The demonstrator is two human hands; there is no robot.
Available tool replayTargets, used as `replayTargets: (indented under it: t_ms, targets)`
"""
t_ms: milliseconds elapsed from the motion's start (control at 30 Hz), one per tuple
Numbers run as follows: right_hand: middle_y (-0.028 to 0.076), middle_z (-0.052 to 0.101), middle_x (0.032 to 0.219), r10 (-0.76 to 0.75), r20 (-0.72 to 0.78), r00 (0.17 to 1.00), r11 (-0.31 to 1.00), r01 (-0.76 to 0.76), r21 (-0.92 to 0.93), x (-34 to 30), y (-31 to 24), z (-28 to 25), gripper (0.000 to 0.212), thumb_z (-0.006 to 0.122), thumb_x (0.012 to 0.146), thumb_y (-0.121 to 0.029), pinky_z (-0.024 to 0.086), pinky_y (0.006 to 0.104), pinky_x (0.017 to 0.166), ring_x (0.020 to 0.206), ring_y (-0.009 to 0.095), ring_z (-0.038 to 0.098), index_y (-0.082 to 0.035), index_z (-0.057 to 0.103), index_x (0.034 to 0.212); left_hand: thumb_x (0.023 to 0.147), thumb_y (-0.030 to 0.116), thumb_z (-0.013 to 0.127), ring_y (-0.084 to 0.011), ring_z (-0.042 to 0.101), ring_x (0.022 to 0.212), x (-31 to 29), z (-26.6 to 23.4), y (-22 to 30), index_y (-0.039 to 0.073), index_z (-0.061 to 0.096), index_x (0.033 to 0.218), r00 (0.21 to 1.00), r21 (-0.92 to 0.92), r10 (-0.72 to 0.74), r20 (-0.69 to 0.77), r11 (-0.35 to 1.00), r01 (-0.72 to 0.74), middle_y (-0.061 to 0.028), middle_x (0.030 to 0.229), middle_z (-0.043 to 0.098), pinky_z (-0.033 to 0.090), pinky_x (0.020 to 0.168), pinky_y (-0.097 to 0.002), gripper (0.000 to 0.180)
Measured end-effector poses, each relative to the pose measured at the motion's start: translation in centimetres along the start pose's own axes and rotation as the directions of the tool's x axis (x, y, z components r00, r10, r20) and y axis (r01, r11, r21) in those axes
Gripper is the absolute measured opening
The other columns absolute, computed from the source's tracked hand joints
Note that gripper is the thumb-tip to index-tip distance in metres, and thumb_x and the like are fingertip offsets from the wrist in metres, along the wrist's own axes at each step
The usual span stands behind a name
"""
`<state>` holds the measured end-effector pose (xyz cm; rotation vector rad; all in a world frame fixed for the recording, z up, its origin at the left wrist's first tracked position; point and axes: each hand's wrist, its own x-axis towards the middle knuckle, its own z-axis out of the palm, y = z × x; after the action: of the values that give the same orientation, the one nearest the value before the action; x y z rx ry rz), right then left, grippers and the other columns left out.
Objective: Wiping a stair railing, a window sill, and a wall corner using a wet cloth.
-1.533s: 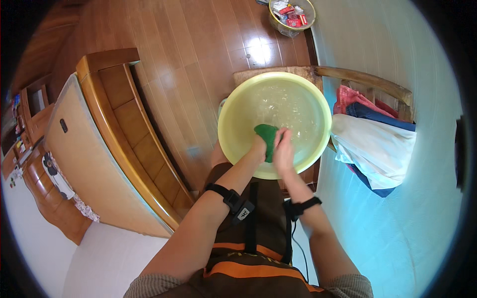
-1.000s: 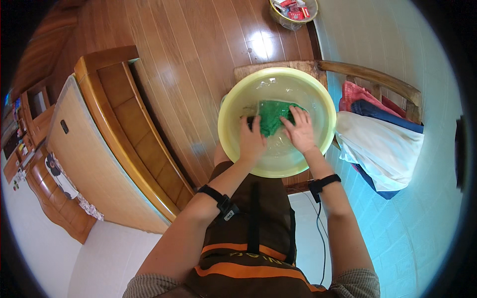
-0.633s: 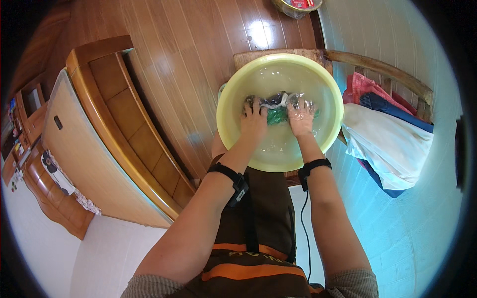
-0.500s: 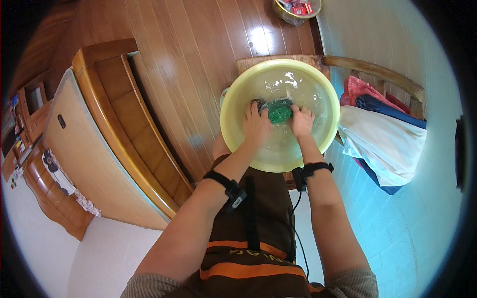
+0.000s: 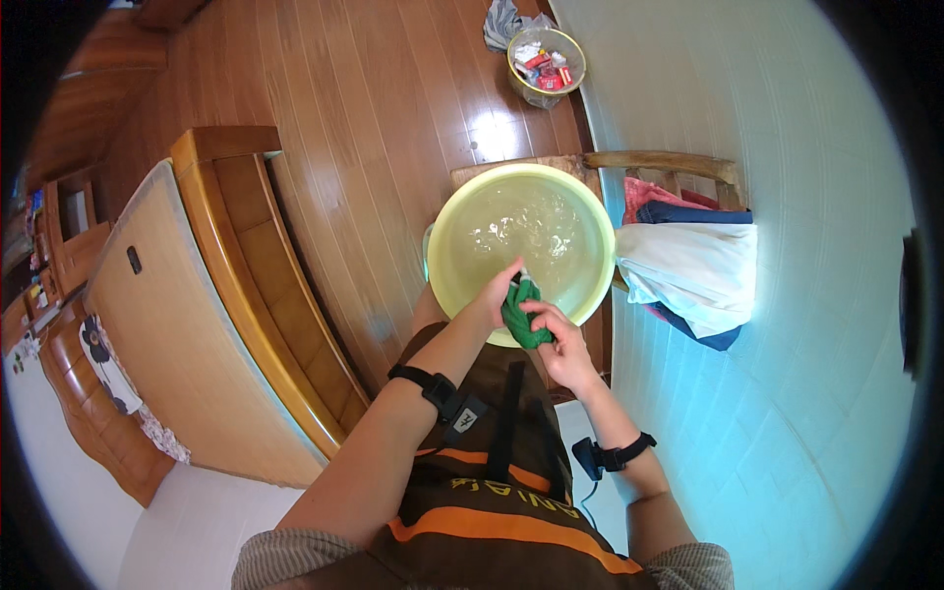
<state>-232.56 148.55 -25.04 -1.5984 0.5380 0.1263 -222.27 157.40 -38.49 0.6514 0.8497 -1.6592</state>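
Observation:
A bunched wet green cloth [image 5: 523, 317], with a bit of dark and white at its top end, is held over the near rim of a pale yellow basin [image 5: 440, 285]. My left hand [image 5: 495, 298] is closed on its left side, thumb pointing away from me. The fingers of my right hand [image 5: 562, 351] curl round its right side. Rippling, slightly cloudy water [image 5: 531, 221] fills the basin, which stands on a wooden chair [image 5: 470, 174]. What kind of garment the cloth is cannot be made out.
White, dark blue and red clothes [image 5: 688, 261] hang over the chair back [image 5: 678, 160] at the right, near the pale wall. Beyond the basin a waste basket [image 5: 565, 93] holds wrappers. A wooden bed frame [image 5: 256, 265] stands at the left on the plank floor.
Both hands have lifted the green cloth out of the water and drawn it toward me, gathering it into a tight bundle. My view has shifted, so the basket shows more fully.

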Motion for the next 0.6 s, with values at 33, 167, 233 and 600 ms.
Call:
replayTargets:
  t_ms: [33,167,233,600]
  targets:
    - [0.015,0.052,0.116,-0.005,-0.011,1.000,1.000,0.005,-0.003,-0.6,-0.1,-0.2,0.027,0.042,0.063,0.013,0.038,0.0338,0.092,0.105,0.030,0.051,-0.002,0.047,0.085,0.088,0.050,0.045,-0.0199,0.058,0.067,-0.7,0.7,-0.3,0.009,0.057,0.088,1.000,0.010,-0.002,0.006,1.000,0.001,-0.0060,0.072,0.058,0.049,0.068,-0.0337,0.043]
    - [0.010,0.052,0.115,0.142,0.041,0.989,0.945,-0.148,0.291,-1.9,-0.9,-1.3,0.029,0.041,0.064,0.013,0.029,0.0331,0.100,0.109,0.019,0.047,-0.003,0.044,0.088,0.091,0.042,0.044,-0.0225,0.060,0.085,-2.6,1.7,-1.6,0.006,0.054,0.102,0.990,0.038,-0.123,0.067,0.992,0.121,-0.0108,0.094,0.061,0.048,0.080,-0.0363,0.039]
    - [0.011,0.051,0.115,0.194,0.084,0.977,0.778,-0.205,0.594,-1.7,-1.9,-2.1,0.034,0.036,0.064,0.012,0.031,0.0327,0.099,0.113,0.022,0.044,-0.007,0.041,0.092,0.093,0.040,0.039,-0.0216,0.058,0.092,-3.5,1.6,-2.9,0.007,0.052,0.107,0.995,-0.046,0.043,0.089,0.998,-0.039,-0.0104,0.107,0.058,0.047,0.084,-0.0382,0.038]
    - [0.010,0.042,0.130,0.180,-0.126,0.976,0.900,-0.111,0.421,0.5,1.1,-4.6,0.030,0.061,0.082,-0.016,0.033,0.0347,0.098,0.117,0.021,0.041,-0.007,0.044,0.105,0.093,0.047,0.032,-0.0238,0.047,0.116,-8.2,5.2,-2.3,0.008,0.035,0.132,0.892,0.137,-0.231,0.390,0.972,0.191,-0.0115,0.128,0.046,0.037,0.098,-0.0396,0.056]
